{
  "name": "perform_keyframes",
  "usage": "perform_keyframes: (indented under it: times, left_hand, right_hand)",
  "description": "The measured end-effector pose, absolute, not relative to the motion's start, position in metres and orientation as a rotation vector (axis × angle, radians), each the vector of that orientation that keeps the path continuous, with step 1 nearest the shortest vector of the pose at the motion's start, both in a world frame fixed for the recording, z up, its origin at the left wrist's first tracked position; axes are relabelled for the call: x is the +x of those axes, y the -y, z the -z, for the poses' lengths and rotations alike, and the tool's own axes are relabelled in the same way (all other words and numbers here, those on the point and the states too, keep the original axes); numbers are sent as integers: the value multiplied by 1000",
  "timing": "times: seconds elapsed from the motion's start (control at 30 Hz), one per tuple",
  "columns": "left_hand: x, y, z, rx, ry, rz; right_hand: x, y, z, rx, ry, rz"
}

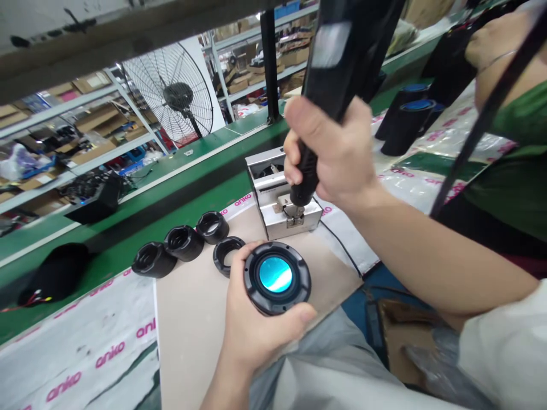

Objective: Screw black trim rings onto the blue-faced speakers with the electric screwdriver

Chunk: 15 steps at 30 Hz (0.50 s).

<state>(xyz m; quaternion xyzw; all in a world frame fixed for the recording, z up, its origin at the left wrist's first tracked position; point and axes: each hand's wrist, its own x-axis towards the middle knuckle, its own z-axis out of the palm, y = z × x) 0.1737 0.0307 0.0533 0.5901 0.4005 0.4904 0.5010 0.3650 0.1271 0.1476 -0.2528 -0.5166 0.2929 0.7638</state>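
In the head view my left hand grips a round black part with a shiny blue disc in its middle, face up above the board. My right hand is wrapped around a black electric screwdriver, held upright. Its tip meets the front of a metal screw feeder. Several black rings stand in a row left of the feeder. Another black ring lies just behind my left hand and is partly covered by it.
A green workbench runs across, with printed plastic sheeting over part of it. A black cable crosses beside the feeder. At right, a person in green works near black cylinders. Behind are a fan and shelves.
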Motion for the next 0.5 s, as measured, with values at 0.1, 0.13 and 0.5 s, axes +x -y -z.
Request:
perform_keyframes:
  times: [0.1,0.13,0.5]
  left_hand:
    - [176,-32,-56,1408,-955,-1201]
    - [176,-32,-57,1405,-947,-1204]
    - [170,-36,-58,1307,-906,-1126]
  right_hand:
    - [366,-143,-124,-650,1065,-693]
    - [365,-145,-119,-664,1064,-701]
    - [359,-110,-157,-559,1051,-751]
